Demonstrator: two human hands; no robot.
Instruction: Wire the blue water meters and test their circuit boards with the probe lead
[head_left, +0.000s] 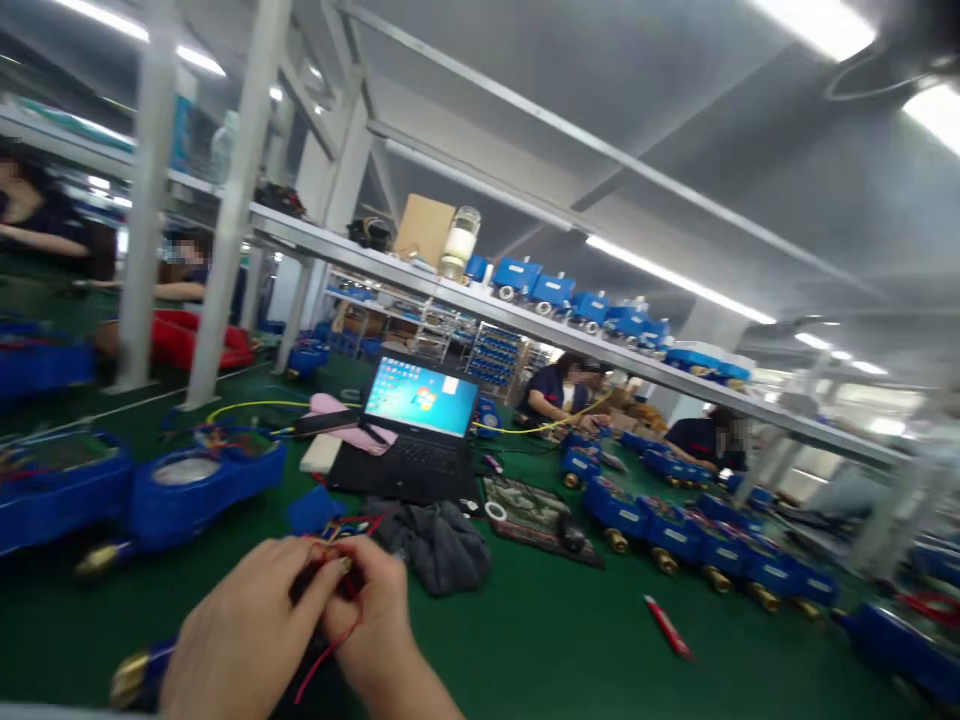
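My left hand (251, 620) and my right hand (375, 600) meet close together at the lower middle, fingers pinched. Thin red wires (330, 655) run between my fingers and hang down below them. Under and behind my hands is a blue device; its raised blue cover (313, 510) and some coloured wires show just beyond my fingertips. A brass fitting (131, 678) sticks out on the left of my left hand. My hands hide most of the device's body. A dark grey cloth (435, 545) lies crumpled just past my right hand.
An open laptop (420, 400) stands behind the cloth. A mouse (571, 532) rests on a patterned mat (525, 510). Blue devices (202, 480) line the left, others (675, 530) the right. A red marker (667, 628) lies on the green table (570, 640). Several people sit beyond.
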